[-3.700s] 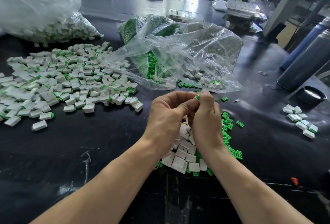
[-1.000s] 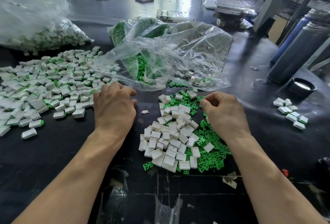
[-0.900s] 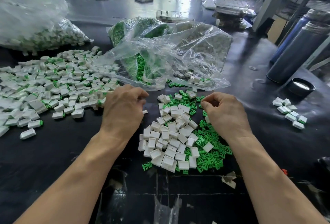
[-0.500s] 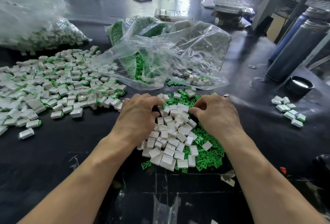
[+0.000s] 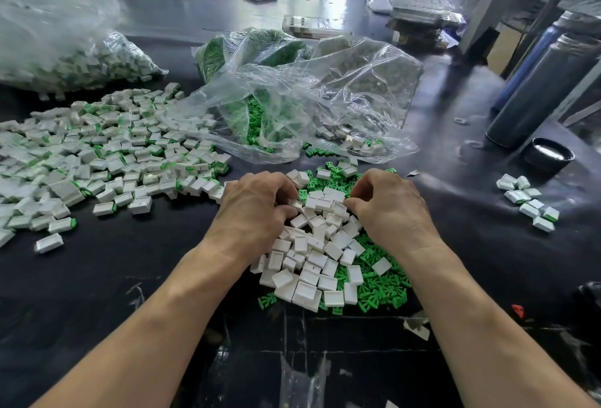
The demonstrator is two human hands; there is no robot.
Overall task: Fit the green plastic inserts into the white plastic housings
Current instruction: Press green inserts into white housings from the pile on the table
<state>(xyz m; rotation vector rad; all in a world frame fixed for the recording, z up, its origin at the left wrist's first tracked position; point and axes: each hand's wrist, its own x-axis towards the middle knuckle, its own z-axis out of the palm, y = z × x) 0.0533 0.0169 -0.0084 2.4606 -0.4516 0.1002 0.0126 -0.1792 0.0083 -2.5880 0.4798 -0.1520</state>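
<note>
I see both hands down on the housings (image 5: 312,255) heap near the table's front edge. Left hand (image 5: 257,209) pinches one housing (image 5: 295,203). Right hand (image 5: 390,209) curled; hold unclear. Inserts (image 5: 377,290) heaped alongside, touching.

Two dark cylinders (image 5: 546,89) stand right beside a round black cap (image 5: 549,155).

Black table (image 5: 136,264): white housings (image 5: 312,258), green inserts (image 5: 380,290), assembled pieces (image 5: 107,154), plastic bags (image 5: 312,98), cylinders (image 5: 540,92).
</note>
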